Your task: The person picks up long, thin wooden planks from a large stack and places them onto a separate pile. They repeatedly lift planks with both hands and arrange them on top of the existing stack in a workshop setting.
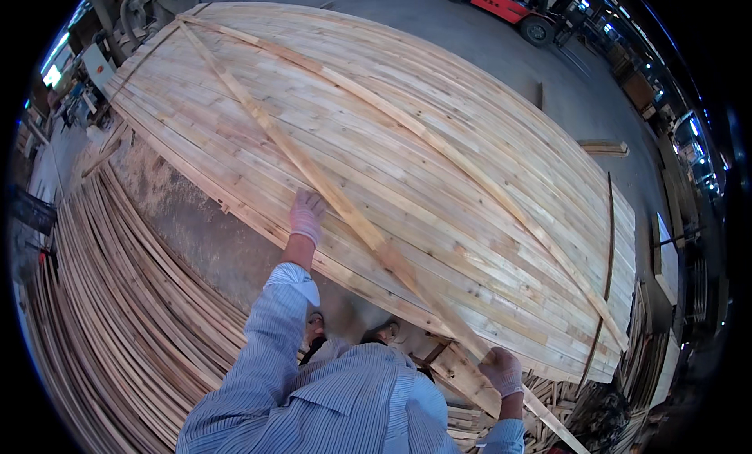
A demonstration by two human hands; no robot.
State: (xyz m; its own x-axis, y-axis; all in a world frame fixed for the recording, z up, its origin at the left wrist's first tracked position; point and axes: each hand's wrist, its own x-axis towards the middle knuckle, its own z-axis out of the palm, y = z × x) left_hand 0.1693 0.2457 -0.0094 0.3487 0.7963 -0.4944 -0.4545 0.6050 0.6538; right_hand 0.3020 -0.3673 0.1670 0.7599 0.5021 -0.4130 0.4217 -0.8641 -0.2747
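Observation:
A long narrow wooden strip (345, 207) runs diagonally across a broad layer of pale boards (376, 141) laid side by side. Its near end passes over the stack's front edge, and my right hand (501, 371), in a light knit glove, is closed around it there. My left hand (307, 214), gloved the same way, rests on the boards near the front edge, just left of the strip, with its fingers laid on the wood. Farther back lies a second long strip (439, 144), meeting the first near the far left corner.
Long thin strips (141, 321) lie in a big pile on the floor at the left. Offcuts (548, 391) are heaped at the lower right, beside a thick timber piece (464, 376). A red forklift (501, 1) stands at the back. Dark bands (609, 250) cross the stack's right end.

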